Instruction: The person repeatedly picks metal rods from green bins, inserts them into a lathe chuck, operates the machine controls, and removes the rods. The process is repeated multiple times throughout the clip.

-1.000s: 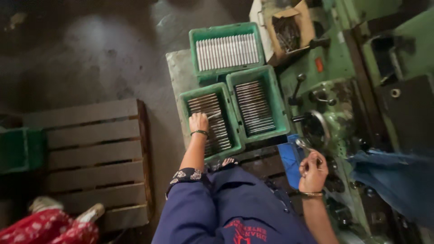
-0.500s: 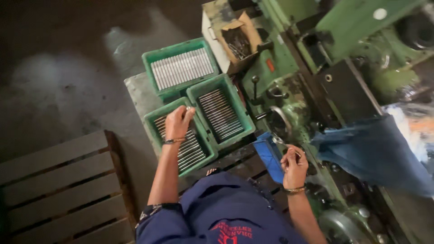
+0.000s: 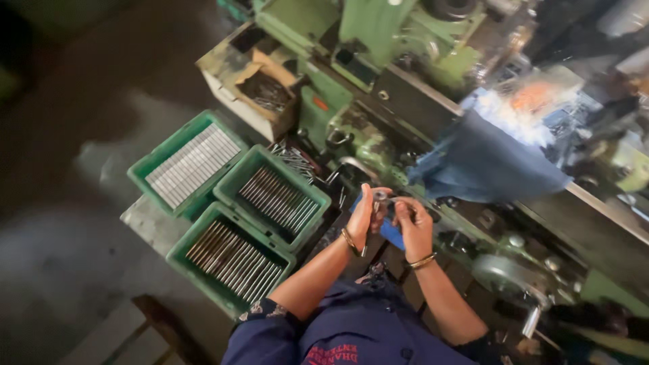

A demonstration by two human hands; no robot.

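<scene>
Metal rod is being gripped between both hands, left hand and right hand closing fingers on it, just right of the green trays; next likely calling for loading it into the green lathe.

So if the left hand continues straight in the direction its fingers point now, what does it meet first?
Probably the green machine. The left hand points up and away, holding a small metal piece together with the right hand. Depth is unclear.
</scene>
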